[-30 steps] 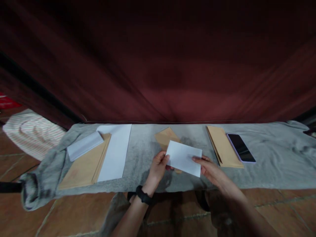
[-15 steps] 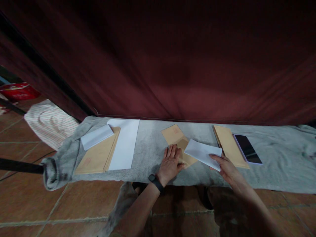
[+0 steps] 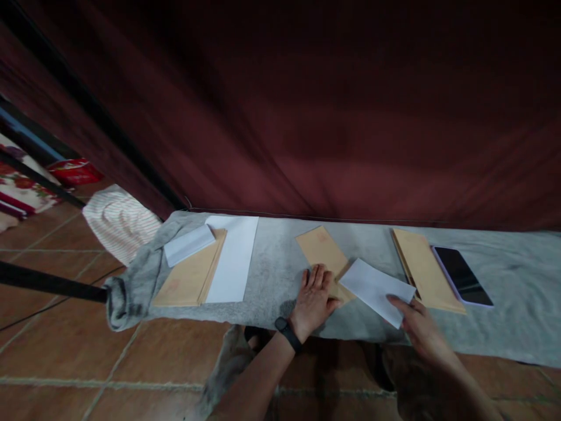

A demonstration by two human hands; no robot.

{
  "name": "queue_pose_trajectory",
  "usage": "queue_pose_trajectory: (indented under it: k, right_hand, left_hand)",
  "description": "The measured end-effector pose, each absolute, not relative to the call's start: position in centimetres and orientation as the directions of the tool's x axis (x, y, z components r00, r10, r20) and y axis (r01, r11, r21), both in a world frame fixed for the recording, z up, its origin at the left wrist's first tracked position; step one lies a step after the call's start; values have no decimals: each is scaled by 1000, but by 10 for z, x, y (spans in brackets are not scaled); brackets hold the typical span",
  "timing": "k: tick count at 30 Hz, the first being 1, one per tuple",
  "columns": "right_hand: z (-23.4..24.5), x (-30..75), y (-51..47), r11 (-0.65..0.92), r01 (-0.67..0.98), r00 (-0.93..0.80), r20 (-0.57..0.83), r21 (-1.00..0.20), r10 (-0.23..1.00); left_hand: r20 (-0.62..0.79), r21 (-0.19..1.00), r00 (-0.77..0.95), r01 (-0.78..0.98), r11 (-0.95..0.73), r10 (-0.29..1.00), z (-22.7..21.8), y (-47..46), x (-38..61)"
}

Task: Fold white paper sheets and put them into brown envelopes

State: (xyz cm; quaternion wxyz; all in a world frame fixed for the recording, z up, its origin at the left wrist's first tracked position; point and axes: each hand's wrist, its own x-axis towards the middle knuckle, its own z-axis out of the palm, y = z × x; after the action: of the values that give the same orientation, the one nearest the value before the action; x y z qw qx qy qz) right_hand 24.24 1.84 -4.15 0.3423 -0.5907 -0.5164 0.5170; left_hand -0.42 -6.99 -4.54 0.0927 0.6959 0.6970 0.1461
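A single brown envelope (image 3: 322, 245) lies tilted at the middle of the grey cloth. My left hand (image 3: 314, 299) rests flat on its lower part, fingers stretched out, a black band on the wrist. In my right hand (image 3: 418, 324) is a folded white paper (image 3: 377, 286), pinched at its right end between thumb and fingers. The paper's left end is close to the envelope's lower right side; whether they touch I cannot tell. Right of it lies a stack of brown envelopes (image 3: 427, 269), with a dark-screened phone (image 3: 462, 276) alongside.
On the left, another folded white paper (image 3: 189, 244) lies across a second stack of brown envelopes (image 3: 188, 283), beside white sheets (image 3: 234, 260). The grey cloth (image 3: 274, 263) covers a narrow bench before a dark red curtain (image 3: 307, 146). A striped cloth (image 3: 123, 222) hangs beyond the left end.
My right hand has drawn the folded paper slightly right and down, uncovering more of the envelope. The left hand still presses on the envelope. The whole view has shifted a little.
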Motion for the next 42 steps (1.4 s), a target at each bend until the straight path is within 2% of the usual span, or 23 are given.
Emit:
queue_pose_trajectory:
  k: [7,13,18,24,32,34,39,42]
  right_hand:
    - [-40,236,16,-144,334,-190,-216,-932,958]
    - [-26,256,9,-116,427,-126,-186,-897,975]
    - [-17,270,-7,-215,445,-91,-283,-869,955]
    - [-23,278,-25,-360,371,-66,-411,-856,909]
    - [-16,261,-34,-500,234,10,-512,-834,859]
    - [-20,260,-33,-480,200,10,-488,-855,873]
    - [-26,256,-38,-298,165,67,-291,-940,954]
    - [-24,252,-44,-296,164,80,-286,-941,955]
  left_hand:
    - [96,270,-29,963,2,995,-42,-72,3]
    - [92,115,-19,993,8,996,-42,-73,18]
    - [92,19,-2,1000,1,996,-39,-74,32]
    - [107,41,-10,999,5,994,-35,-72,31]
    - [129,55,-6,998,-1,992,-44,-71,27]
    - [131,45,-15,999,9,991,-44,-70,32]
    - [136,10,-21,1000,20,990,-40,-68,42]
    - [108,-34,2,999,2,994,-35,-68,41]
